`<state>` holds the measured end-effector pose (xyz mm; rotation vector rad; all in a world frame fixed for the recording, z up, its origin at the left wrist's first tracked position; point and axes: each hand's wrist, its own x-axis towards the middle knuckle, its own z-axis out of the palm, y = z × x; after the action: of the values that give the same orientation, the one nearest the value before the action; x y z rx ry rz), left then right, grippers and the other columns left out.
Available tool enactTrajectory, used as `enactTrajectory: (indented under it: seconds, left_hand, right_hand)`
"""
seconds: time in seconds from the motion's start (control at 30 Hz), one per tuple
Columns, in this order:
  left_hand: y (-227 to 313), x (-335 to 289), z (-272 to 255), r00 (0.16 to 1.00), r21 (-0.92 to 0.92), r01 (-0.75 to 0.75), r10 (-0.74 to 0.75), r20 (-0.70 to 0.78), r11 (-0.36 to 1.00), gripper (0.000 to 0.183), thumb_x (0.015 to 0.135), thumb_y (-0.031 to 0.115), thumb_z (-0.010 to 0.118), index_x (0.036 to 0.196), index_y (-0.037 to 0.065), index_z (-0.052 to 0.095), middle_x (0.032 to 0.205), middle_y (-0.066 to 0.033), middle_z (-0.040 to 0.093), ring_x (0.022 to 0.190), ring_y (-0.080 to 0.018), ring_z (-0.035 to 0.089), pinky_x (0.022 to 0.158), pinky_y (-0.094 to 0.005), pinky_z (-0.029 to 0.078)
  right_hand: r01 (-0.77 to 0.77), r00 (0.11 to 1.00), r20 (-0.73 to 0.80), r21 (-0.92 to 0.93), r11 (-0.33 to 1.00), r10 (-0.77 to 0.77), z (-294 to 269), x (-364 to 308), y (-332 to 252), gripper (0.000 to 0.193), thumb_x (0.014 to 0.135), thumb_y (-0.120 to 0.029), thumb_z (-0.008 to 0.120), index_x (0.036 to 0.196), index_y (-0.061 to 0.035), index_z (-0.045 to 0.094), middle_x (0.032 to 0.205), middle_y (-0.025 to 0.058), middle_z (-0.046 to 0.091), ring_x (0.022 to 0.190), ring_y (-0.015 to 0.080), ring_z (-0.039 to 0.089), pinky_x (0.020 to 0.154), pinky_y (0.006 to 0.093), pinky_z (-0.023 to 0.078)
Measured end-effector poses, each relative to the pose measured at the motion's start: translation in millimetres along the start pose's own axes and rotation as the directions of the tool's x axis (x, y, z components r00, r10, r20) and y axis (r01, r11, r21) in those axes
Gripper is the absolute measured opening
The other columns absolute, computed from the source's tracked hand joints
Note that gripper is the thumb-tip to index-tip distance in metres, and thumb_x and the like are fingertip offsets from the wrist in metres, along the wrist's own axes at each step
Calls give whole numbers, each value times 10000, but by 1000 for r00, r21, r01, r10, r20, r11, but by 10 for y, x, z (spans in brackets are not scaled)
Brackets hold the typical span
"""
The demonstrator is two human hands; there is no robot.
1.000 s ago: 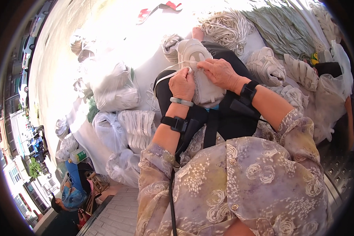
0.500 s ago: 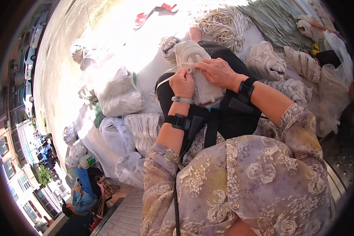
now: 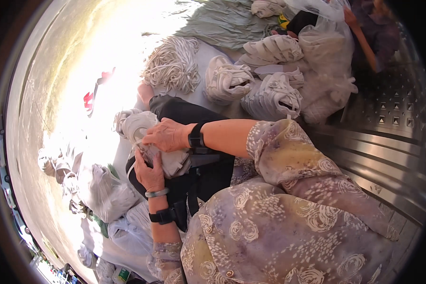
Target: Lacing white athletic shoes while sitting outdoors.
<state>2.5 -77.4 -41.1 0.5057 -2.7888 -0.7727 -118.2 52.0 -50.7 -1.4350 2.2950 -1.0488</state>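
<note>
now both bare hands meet over a white shoe upper, left of the frame's centre

the upper lies across dark trousers; the right hand rests on it, fingers bent and bunched, though i cannot tell whether they pinch anything; the left hand sits just below, thumb spread from its fingers, fingertip grip unclear; pale laces heap at upper centre-left, beside a nested bundle of uppers

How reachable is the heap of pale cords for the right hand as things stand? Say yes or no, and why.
Probably no: the right hand is on the pale shoe piece, and the heap of pale cords lies beyond the dark-trousered leg.
</note>
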Motion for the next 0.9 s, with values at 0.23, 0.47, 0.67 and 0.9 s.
enactTrajectory:
  seconds: [0.23,0.47,0.67,0.9]
  left_hand:
    - [293,75,-79,969,155,8,-46,243,988,524,810,233,565,1233,-35,410,919,-260,600,816,-386,599,726,-420,470]
    - [450,336,-67,919,481,-10,-181,350,877,281,801,189,520,983,-25,517,787,-264,607,747,-427,595,660,-483,471]
    - [242,384,-62,921,529,36,-233,311,848,266,815,233,521,937,0,565,785,-265,612,757,-416,603,656,-486,475]
    - [402,198,10,975,441,81,-163,152,894,169,777,164,519,814,-1,533,708,-228,604,689,-392,609,615,-466,481]
  right_hand:
    - [-59,998,22,-28,998,60,-158,-148,-25,222,778,-187,513,991,-171,571,892,53,591,888,260,593,730,387,413]
    - [-101,994,39,-26,995,102,-106,-5,-151,221,774,-253,525,939,-135,614,923,100,621,876,268,615,787,445,393]
    - [-131,978,154,-66,989,139,-67,250,-265,195,777,-240,532,920,-136,615,885,73,630,847,255,621,794,490,332]
    - [-237,958,154,-43,971,241,-173,90,-115,222,748,-311,591,934,-192,562,897,4,616,899,197,590,786,428,300]
